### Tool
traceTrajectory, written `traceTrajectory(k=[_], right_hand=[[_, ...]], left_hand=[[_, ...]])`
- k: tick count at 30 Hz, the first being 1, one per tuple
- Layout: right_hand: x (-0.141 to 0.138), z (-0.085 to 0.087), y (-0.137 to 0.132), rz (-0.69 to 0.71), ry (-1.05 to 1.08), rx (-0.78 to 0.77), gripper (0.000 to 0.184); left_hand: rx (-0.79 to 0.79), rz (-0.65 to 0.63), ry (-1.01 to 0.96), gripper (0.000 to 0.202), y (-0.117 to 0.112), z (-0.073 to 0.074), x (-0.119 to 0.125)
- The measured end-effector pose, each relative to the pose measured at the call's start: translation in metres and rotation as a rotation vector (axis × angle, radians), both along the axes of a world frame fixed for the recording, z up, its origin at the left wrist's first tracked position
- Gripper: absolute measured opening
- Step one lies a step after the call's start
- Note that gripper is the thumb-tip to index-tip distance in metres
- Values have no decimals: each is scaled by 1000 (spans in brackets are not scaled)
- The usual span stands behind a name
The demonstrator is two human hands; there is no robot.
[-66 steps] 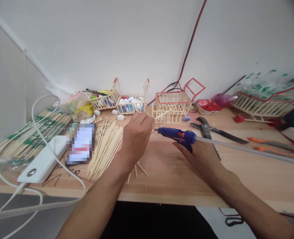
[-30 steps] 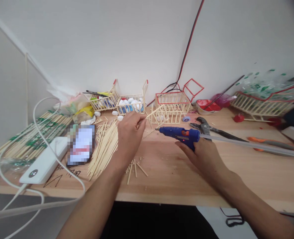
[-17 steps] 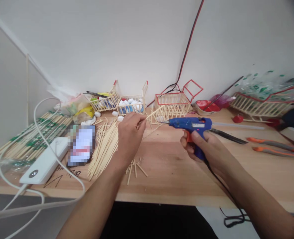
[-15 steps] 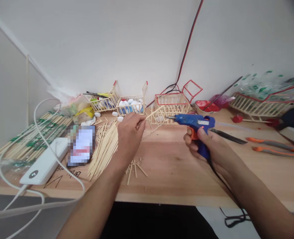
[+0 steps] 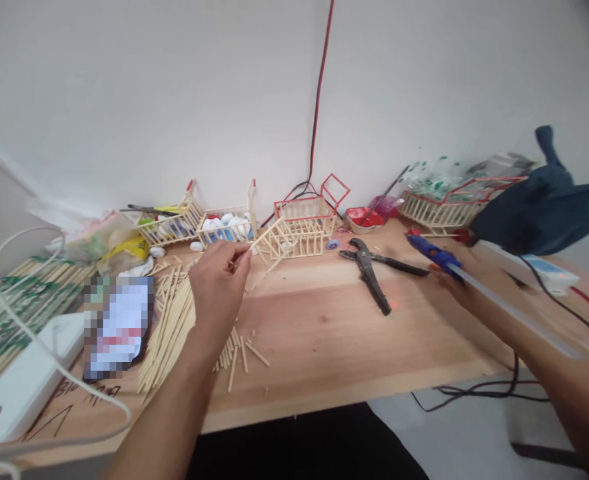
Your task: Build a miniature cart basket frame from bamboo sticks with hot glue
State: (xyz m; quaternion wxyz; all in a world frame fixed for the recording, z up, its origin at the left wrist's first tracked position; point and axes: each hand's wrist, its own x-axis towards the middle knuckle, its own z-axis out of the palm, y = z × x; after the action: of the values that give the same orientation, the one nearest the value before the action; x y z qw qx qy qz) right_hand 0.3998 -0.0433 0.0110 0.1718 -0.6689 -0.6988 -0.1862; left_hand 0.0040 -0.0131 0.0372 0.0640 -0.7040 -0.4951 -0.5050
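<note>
My left hand (image 5: 220, 280) is closed in a pinch on a thin wooden stick (image 5: 266, 235), held up in front of a small stick-built basket (image 5: 310, 241). Whether that stick is joined to other sticks behind it is hard to make out. Off to the right, my right hand (image 5: 467, 285) grips a blue hot glue gun (image 5: 433, 253). Its nozzle points away from me, and a long clear glue stick (image 5: 514, 312) juts out of its back. Part of the gun's handle and trigger is covered by my fingers. Black pliers (image 5: 369, 270) lie open between my hands.
Loose sticks (image 5: 167, 333) lie left of my left forearm, beside a phone (image 5: 122, 327) and a white power bank (image 5: 29, 377). Along the wall stand stick baskets with bottle caps (image 5: 229, 227), a red-rimmed basket (image 5: 302, 207) and a red paint dish (image 5: 363, 219). A dark cloth (image 5: 544, 207) sits far right.
The view has turned right. My right hand has carried the glue gun away from the stick, to the right, and turned its nozzle forward. The left hand still pinches the stick.
</note>
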Motion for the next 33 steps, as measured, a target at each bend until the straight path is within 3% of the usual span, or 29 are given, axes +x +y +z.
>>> traceTrajectory(k=[4, 12, 25, 28, 31, 33], right_hand=[[31, -22, 1, -80, -33, -180, 35], [80, -29, 7, -29, -213, -173, 34], [113, -40, -3, -5, 38, -179, 49], [130, -47, 0, 30, 20, -149, 63], [133, -38, 0, 48, -25, -131, 75], [115, -20, -5, 50, -33, -103, 77]], left_hand=[[-11, -14, -10, 11, 0, 1, 1], [-17, -3, -20, 11, 0, 1, 0], [-4, -66, -71, 11, -2, 2, 3], [-12, -81, -84, 11, -4, 3, 4], [-20, -91, -109, 11, -5, 4, 5], [-27, -98, -131, 11, -6, 4, 5]])
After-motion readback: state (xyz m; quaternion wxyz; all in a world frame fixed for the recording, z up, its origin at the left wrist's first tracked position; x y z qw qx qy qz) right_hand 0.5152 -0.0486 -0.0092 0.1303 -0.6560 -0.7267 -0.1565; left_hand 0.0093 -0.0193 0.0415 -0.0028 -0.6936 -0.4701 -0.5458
